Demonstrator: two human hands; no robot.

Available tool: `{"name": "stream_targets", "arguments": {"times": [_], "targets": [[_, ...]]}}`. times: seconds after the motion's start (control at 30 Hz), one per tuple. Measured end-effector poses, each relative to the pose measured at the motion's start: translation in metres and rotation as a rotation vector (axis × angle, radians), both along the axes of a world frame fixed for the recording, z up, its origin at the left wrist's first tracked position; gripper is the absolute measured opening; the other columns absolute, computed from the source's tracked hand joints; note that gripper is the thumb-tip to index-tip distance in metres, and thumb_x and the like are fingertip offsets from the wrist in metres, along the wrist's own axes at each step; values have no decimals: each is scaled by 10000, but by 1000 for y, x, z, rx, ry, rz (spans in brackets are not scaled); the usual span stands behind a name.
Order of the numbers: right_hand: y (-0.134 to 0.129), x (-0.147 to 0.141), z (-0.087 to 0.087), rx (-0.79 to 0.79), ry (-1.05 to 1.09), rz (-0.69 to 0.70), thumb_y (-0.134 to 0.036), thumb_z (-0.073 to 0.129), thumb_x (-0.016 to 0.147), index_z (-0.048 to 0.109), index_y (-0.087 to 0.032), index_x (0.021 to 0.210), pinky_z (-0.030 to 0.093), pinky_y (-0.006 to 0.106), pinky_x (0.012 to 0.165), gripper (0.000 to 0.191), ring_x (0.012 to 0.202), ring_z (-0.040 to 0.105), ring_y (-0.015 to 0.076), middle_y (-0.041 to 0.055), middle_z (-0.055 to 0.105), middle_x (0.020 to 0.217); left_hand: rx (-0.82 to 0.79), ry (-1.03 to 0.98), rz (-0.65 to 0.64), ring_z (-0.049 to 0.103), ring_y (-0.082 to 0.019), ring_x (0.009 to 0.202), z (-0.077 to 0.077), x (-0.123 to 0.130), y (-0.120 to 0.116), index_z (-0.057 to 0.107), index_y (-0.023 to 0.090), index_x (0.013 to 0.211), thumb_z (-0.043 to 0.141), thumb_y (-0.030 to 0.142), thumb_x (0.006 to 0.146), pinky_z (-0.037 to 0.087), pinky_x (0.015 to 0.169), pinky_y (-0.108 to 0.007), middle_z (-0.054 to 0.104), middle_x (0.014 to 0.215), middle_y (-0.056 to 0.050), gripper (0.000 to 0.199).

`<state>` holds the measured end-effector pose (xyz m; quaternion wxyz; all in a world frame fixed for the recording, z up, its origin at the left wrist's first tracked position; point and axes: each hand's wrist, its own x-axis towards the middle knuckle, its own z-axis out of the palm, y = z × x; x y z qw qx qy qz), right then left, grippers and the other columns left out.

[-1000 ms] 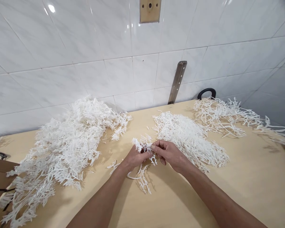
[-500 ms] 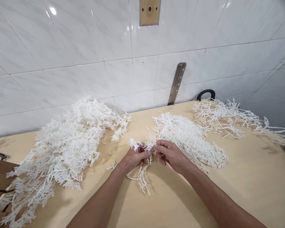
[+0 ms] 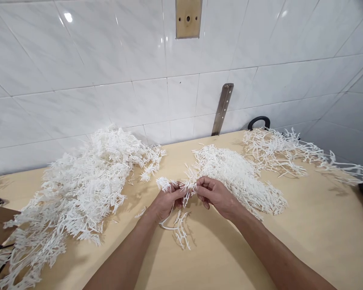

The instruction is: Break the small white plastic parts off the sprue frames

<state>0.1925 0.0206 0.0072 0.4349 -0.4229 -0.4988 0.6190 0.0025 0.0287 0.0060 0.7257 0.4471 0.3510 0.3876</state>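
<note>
My left hand is closed on a white plastic sprig, whose spiky tips stand out above the fingers. A tufted end pokes out on the left of that hand. My right hand pinches the sprig's spiky top from the right, thumb against forefinger. Bare branched stems lie on the table just below the hands. To the right of my right hand spreads a pile of small white spiky pieces.
A large heap of white sprigs covers the table's left side. Bare white branches lie at the back right, beside a black curved handle. A metal strip leans on the tiled wall. A brown box stands at the left edge.
My left hand has shifted slightly left, its tufted end with it, and the sprig's stem shows more between the hands. The camera view has tilted a little.
</note>
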Motion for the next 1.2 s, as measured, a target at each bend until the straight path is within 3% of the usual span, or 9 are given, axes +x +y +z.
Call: {"name": "stream_targets", "arguments": {"times": [0.4, 0.93, 1.07, 1.2], "targets": [[-1, -9, -6, 27, 12, 9, -426, 747, 752, 565, -200, 749, 378, 218, 424, 290, 441, 440, 75, -60, 522, 583, -42, -54, 74, 506, -91, 542, -4, -2, 4, 632, 135, 727, 808, 405, 690, 405, 498, -220, 557, 646, -6, 324], [-1, -12, -14, 42, 30, 10, -486, 742, 759, 579, -187, 764, 390, 215, 419, 340, 453, 455, 77, -52, 523, 589, -9, -73, 135, 458, -63, 478, -7, 0, 6, 654, 144, 841, 815, 370, 679, 322, 407, -180, 546, 619, 29, 321], [1, -8, -16, 5, 2, 27, -440, 747, 762, 627, -182, 846, 413, 219, 424, 297, 475, 478, 89, -40, 538, 607, 67, 60, 171, 439, -73, 485, -6, 1, 4, 693, 145, 892, 764, 289, 707, 310, 432, -187, 519, 557, 36, 245], [7, 2, -14, -65, -17, -44, -428, 768, 739, 647, -180, 855, 426, 206, 433, 300, 543, 510, 99, -15, 573, 675, 300, 274, 244, 450, -89, 491, -14, 0, 4, 745, 159, 902, 664, 236, 773, 352, 480, -216, 514, 547, 29, 171]]}}
